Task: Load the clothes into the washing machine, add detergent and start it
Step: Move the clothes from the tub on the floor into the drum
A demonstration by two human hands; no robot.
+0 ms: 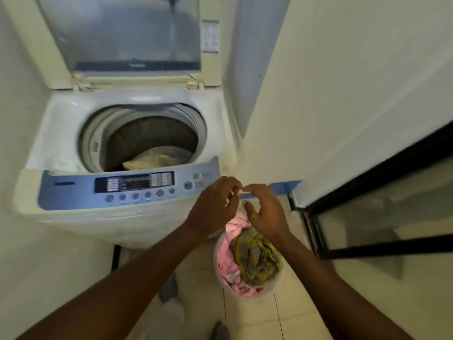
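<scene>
Both hands, left hand (213,207) and right hand (266,212), hung empty with fingers spread over the clothes (250,258) heaped in the floor basket (219,271) beside the open washing machine (137,148); fabric looked soft, light, best bunched from the top.

Narrow room: cream walls (343,82), pale tiled floor (257,312), black-framed glass door (382,217) at right, soft even light
</scene>
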